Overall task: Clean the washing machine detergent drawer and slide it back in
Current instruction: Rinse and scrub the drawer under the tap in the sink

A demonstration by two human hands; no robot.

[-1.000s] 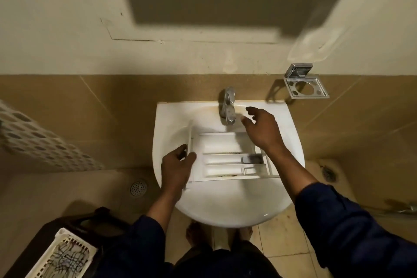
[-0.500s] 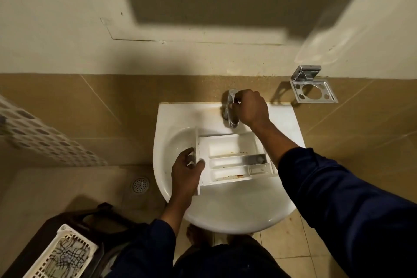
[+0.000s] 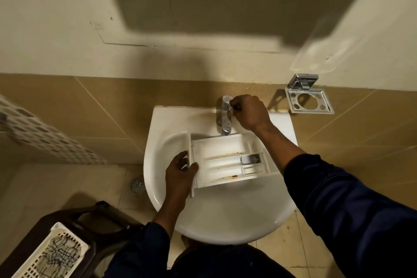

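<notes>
A: Drawer [image 3: 228, 160]: where is it?
B: In the sink [image 3: 225, 221]. It lies flat across the bowl, open side up, with its far edge right under the tap [image 3: 223, 117] spout. The front panel is at the left end, standing on edge.
A: Clean?
B: No. I see brown-red residue along the partition walls and in the near compartment. A grey insert sits at the right end of the middle channel.
A: And the left hand [image 3: 180, 174]?
B: Clamped on the drawer's panel end. The fingers wrap the outer face and the thumb lies over the inner side.
A: The right hand [image 3: 248, 111]?
B: Up at the top of the tap, fingers curled round the handle and gripping it. The forearm crosses over the drawer's right end. I cannot tell whether it touches.
A: Water running?
B: Cannot tell from my feed.
A: Quick, the rest.
B: A chrome holder [image 3: 309, 101] is on the tiled wall to the right of the sink, apart from the hand. A round drain [image 3: 137, 185] is in the floor just left of the sink. At bottom left, a white basket [image 3: 54, 253] sits on a dark stool [image 3: 101, 214]. Both arms are in dark blue sleeves [image 3: 349, 210].
</notes>
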